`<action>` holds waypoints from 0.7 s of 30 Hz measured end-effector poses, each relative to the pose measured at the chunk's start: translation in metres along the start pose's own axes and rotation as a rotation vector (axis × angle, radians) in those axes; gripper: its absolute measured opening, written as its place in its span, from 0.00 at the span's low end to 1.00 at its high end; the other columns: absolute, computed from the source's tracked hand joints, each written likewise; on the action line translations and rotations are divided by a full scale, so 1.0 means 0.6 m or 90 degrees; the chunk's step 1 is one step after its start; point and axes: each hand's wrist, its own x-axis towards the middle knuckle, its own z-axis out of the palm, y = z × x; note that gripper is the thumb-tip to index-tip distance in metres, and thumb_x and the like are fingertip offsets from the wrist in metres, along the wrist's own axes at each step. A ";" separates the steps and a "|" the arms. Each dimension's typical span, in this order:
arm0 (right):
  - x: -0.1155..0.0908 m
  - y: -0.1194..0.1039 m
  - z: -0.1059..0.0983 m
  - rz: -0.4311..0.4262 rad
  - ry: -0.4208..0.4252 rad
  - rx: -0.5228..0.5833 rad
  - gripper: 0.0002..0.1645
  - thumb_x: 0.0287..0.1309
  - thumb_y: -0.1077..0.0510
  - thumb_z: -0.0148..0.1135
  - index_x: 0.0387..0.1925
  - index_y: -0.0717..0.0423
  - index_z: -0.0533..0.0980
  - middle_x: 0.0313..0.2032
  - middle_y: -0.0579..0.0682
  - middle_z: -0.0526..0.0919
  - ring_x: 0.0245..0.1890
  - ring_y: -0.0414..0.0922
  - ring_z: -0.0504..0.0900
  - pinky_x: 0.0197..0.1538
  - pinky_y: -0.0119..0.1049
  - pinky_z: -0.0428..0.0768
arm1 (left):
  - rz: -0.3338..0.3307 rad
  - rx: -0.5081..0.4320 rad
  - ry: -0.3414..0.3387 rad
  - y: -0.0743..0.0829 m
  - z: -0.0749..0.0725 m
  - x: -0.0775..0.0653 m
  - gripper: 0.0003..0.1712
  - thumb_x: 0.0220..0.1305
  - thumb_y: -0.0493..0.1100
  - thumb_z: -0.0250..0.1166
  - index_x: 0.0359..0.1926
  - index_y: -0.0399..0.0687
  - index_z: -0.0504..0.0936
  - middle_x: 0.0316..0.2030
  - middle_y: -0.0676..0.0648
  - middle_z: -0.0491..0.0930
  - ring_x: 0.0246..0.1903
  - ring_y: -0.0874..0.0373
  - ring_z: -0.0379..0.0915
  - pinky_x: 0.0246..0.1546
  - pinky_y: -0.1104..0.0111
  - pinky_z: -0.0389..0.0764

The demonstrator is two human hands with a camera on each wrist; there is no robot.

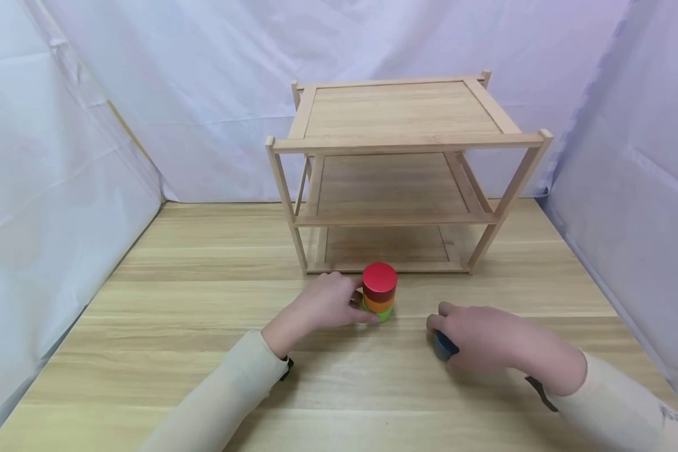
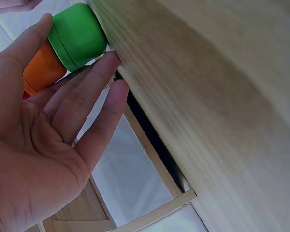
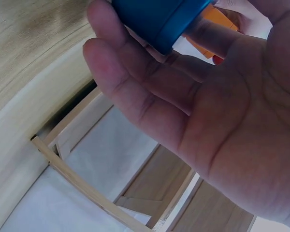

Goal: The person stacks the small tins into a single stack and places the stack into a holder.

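stack (image 1: 379, 292) of three round pieces, a red piece (image 1: 380, 276) over an orange piece (image 1: 378, 306) over a green piece (image 1: 383, 316), stands upright on the table (image 1: 203, 301) just in front of the wooden rack (image 1: 395, 113), near the middle of its lowest front rail. a blue cylinder (image 1: 445, 346) sits farther out from the rack, towards its right front leg. the relation that matters, i'd judge, is that gap: from the right hand (image 1: 486, 339) and the blue cylinder, the stack lies leftward and nearer the rack, its long axis vertical, with bare table between. the left hand (image 1: 328, 302) is the nearer one to the stack, reaching it from the rack's left side.

its grip is partly closed, thumb against the green piece and forefinger curled behind, gripping the stack, while the last fingers hang loose. the right hand's grip is closed on the blue cylinder, fingers curled round it; the palm hides much of it in the head view, so i cannot tell whether its base touches the table.
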 end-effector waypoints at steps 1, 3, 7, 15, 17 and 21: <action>0.000 0.001 -0.001 -0.005 0.003 -0.003 0.34 0.53 0.55 0.81 0.61 0.49 0.78 0.50 0.52 0.78 0.39 0.47 0.81 0.48 0.54 0.87 | -0.001 0.002 0.000 0.000 0.000 0.000 0.32 0.60 0.60 0.79 0.61 0.52 0.84 0.50 0.51 0.92 0.45 0.59 0.92 0.46 0.66 0.88; 0.000 0.002 -0.001 -0.012 0.008 -0.005 0.34 0.54 0.54 0.81 0.62 0.49 0.78 0.50 0.52 0.78 0.40 0.47 0.81 0.47 0.54 0.87 | -0.005 0.005 -0.003 0.001 0.000 0.000 0.32 0.60 0.60 0.79 0.61 0.52 0.84 0.50 0.51 0.92 0.45 0.59 0.92 0.46 0.66 0.88; 0.002 0.011 -0.003 -0.016 0.020 0.001 0.33 0.55 0.53 0.81 0.62 0.47 0.78 0.51 0.50 0.78 0.40 0.47 0.81 0.47 0.53 0.87 | -0.010 0.020 -0.007 0.004 0.000 0.000 0.32 0.61 0.61 0.79 0.60 0.51 0.84 0.49 0.51 0.93 0.45 0.59 0.92 0.44 0.66 0.87; 0.006 0.038 -0.006 -0.026 0.051 0.002 0.32 0.57 0.50 0.81 0.61 0.46 0.78 0.51 0.49 0.78 0.41 0.45 0.80 0.48 0.51 0.87 | -0.014 0.024 -0.014 0.004 0.001 0.002 0.33 0.61 0.61 0.79 0.61 0.51 0.84 0.49 0.51 0.93 0.45 0.59 0.91 0.43 0.68 0.87; 0.007 0.042 -0.007 -0.029 0.066 -0.004 0.32 0.57 0.49 0.80 0.62 0.46 0.78 0.52 0.48 0.79 0.42 0.44 0.80 0.48 0.50 0.87 | -0.011 0.028 -0.010 0.004 0.001 0.002 0.33 0.61 0.62 0.79 0.60 0.51 0.84 0.48 0.51 0.93 0.45 0.59 0.91 0.42 0.68 0.86; 0.008 0.048 -0.011 -0.043 0.103 -0.011 0.35 0.58 0.49 0.80 0.64 0.49 0.77 0.55 0.49 0.80 0.45 0.45 0.81 0.50 0.50 0.87 | -0.006 0.035 -0.003 0.004 0.000 0.002 0.32 0.60 0.62 0.79 0.59 0.51 0.84 0.47 0.52 0.93 0.44 0.59 0.91 0.42 0.68 0.86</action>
